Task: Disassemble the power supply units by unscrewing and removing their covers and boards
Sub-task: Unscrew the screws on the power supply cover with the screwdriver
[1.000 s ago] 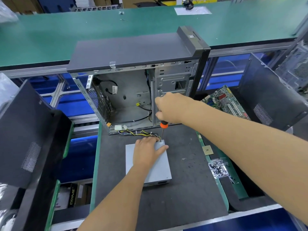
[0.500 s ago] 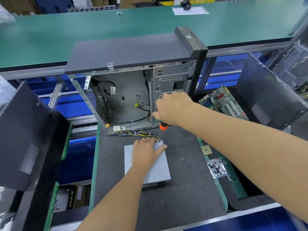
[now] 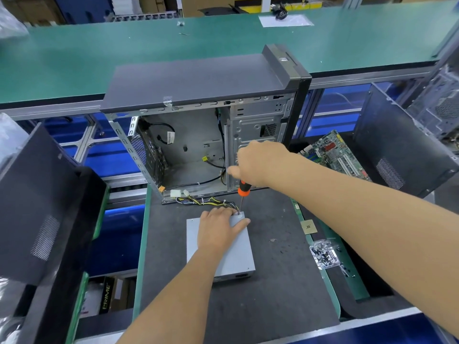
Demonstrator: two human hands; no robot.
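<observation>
The left hand [image 3: 218, 230] lies flat on the power supply [image 3: 224, 254] to steady it — the right hand [image 3: 258, 162], above its far corner, grips the screwdriver [image 3: 242, 194] upright on a screw there.

"PRIME" on black box [image 3: 106, 295] (lower left), vertical lettering

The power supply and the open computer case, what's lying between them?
In the head view, a yellow-and-black cable bundle lies between the power supply and computer case.
</observation>
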